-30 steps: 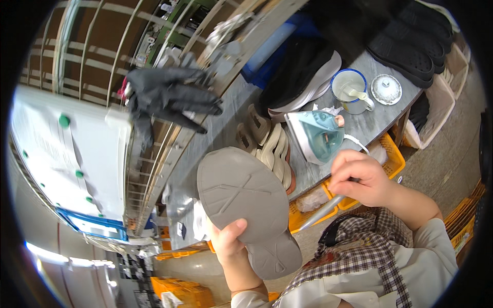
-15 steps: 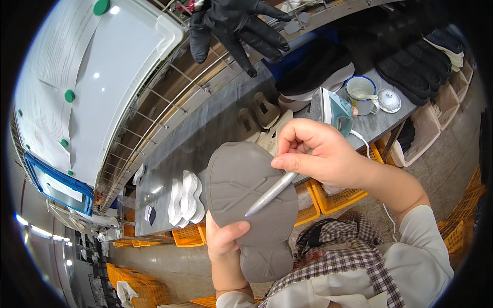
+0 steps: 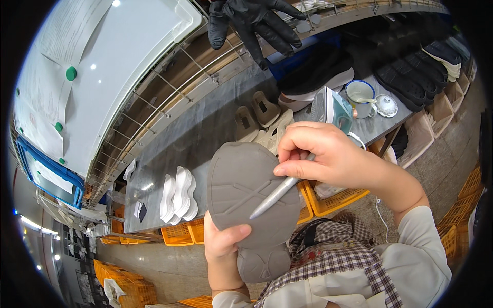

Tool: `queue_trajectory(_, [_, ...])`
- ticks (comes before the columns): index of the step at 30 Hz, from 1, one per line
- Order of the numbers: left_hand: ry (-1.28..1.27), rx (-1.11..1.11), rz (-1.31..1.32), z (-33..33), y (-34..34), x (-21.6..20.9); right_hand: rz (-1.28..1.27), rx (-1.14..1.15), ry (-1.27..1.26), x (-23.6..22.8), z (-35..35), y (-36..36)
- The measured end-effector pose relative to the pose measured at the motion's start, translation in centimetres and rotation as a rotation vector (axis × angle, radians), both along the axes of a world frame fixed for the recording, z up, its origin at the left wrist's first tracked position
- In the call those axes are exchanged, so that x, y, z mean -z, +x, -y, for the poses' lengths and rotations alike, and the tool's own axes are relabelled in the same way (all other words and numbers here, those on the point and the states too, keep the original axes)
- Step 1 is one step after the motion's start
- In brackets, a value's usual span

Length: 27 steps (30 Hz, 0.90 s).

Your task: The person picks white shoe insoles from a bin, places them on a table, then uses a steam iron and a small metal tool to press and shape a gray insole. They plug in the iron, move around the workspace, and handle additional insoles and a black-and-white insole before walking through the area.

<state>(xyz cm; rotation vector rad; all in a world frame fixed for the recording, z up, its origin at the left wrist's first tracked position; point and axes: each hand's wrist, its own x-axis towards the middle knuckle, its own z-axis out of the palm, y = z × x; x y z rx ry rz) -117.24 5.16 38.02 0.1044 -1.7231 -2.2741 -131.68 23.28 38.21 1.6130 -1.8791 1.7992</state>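
Observation:
In front of me is a grey shoe sole (image 3: 241, 169), its face with raised crossing lines turned up toward me. My left hand (image 3: 222, 238) grips its lower left edge, thumb lying on the face and the other fingers hidden behind. My right hand (image 3: 318, 156) is closed around a silver pen (image 3: 275, 196), fingers curled and thumb pressed against it. The pen slants down to the left across the sole, its tip near my left thumb. Whether the tip touches the surface I cannot tell.
A grey worktable (image 3: 149, 172) carries white sole-shaped pieces (image 3: 178, 196), beige shoe pieces (image 3: 266, 109), an iron (image 3: 333, 110), an enamel mug (image 3: 361, 97) and black soles (image 3: 400, 82). A black glove (image 3: 257, 25) hangs from the wire rack (image 3: 169, 92). Orange crates (image 3: 328, 200) stand below.
The head view has shifted slightly, so the table and whiteboard appear moved left. Both hands keep their holds, and the pen's tip lies at almost the same spot over the sole.

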Motion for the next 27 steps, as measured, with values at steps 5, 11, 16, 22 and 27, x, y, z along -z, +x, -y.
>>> queue_trajectory(5, [0.007, -0.012, -0.010, -0.1, -0.1, 0.0, -0.089, -0.016, 0.016, -0.1, -0.2, 0.1])
queue_trajectory(11, [-0.020, -0.159, 0.017, -0.6, 0.0, 0.1, -0.171, -0.080, 0.089, 0.0, -0.4, -0.2])
queue_trajectory(16, [0.011, -0.114, 0.029, 0.2, 0.1, 0.1, -0.357, -0.105, -0.010, 0.5, 0.3, -0.6])
queue_trajectory(22, [0.072, -0.019, 0.035, 1.2, 0.1, 0.5, -0.421, -0.141, -0.076, 0.8, 0.3, -0.2])
queue_trajectory(27, [0.120, 0.000, 0.033, 2.0, 0.2, 1.2, -0.282, -0.249, -0.133, 1.4, -0.3, 0.7])
